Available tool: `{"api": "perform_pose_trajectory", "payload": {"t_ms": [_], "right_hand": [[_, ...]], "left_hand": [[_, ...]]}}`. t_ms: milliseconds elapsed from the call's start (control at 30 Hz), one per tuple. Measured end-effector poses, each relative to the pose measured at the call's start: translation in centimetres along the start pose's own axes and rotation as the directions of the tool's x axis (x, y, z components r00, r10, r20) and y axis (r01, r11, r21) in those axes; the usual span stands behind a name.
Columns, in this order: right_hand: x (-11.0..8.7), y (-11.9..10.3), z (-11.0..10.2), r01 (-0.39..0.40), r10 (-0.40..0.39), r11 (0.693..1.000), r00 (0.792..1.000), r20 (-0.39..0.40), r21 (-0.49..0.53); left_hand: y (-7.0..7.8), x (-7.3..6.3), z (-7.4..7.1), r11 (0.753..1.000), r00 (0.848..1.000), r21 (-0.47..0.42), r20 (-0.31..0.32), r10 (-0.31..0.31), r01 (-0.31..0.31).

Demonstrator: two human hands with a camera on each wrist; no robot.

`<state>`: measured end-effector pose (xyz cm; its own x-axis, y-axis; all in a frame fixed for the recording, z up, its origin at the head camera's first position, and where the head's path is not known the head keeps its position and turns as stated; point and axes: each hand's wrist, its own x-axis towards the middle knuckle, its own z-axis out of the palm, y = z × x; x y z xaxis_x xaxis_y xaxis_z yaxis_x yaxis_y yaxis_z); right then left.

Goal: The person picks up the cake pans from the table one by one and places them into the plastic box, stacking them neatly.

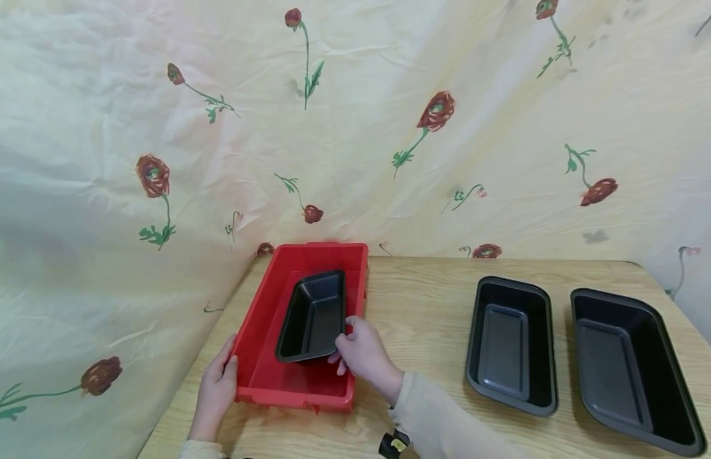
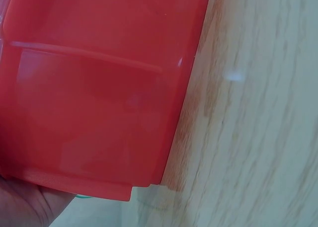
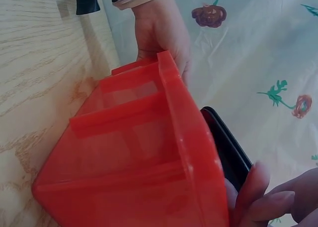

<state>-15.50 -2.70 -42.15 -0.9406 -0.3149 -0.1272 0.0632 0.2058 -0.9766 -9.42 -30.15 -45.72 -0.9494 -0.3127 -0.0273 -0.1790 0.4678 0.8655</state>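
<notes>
A red plastic tray (image 1: 258,344) stands at the left of the table, and a small black loaf pan (image 1: 323,315) is inside it, slightly tilted. My right hand (image 1: 364,354) pinches the pan's near right rim, thumb and fingers at its edge; the right wrist view shows these fingers (image 3: 258,187) beside the dark rim, just past the tray wall (image 3: 124,147). With thumb over the rim, my left hand (image 1: 216,382) grips the tray's left side near its front corner. In the left wrist view, part of that hand (image 2: 30,202) shows below the red wall.
Two larger black loaf pans, a middle one (image 1: 507,350) and a right one (image 1: 616,370), stand side by side on the right of the wooden table (image 1: 418,306). A flower-patterned cloth (image 1: 361,146) hangs behind the table and along its left side.
</notes>
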Motion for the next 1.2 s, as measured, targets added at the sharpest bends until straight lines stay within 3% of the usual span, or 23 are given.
{"api": "perform_pose_trajectory", "payload": {"t_ms": [400,867,1033,1200], "right_hand": [[-0.1,-0.5,0.2,0.052,-0.051,0.988,0.999,0.01,-0.145],[0.2,-0.8,0.7,0.04,-0.028,0.964,0.998,0.051,-0.261],[0.2,-0.7,1.0,0.043,-0.035,0.934,0.999,0.031,-0.354],[0.1,-0.9,1.3,0.071,-0.079,0.862,0.997,0.004,-0.501]], "left_hand": [[0.2,0.0,0.2,1.0,1.0,-0.017,-0.001,0.0,0.0],[0.3,-0.1,0.1,1.0,1.0,-0.002,0.01,-0.028,0.028],[0.2,-0.1,0.1,1.0,1.0,0.0,0.003,-0.021,0.021],[0.0,0.0,0.1,1.0,1.0,0.004,-0.005,-0.011,0.011]]}}
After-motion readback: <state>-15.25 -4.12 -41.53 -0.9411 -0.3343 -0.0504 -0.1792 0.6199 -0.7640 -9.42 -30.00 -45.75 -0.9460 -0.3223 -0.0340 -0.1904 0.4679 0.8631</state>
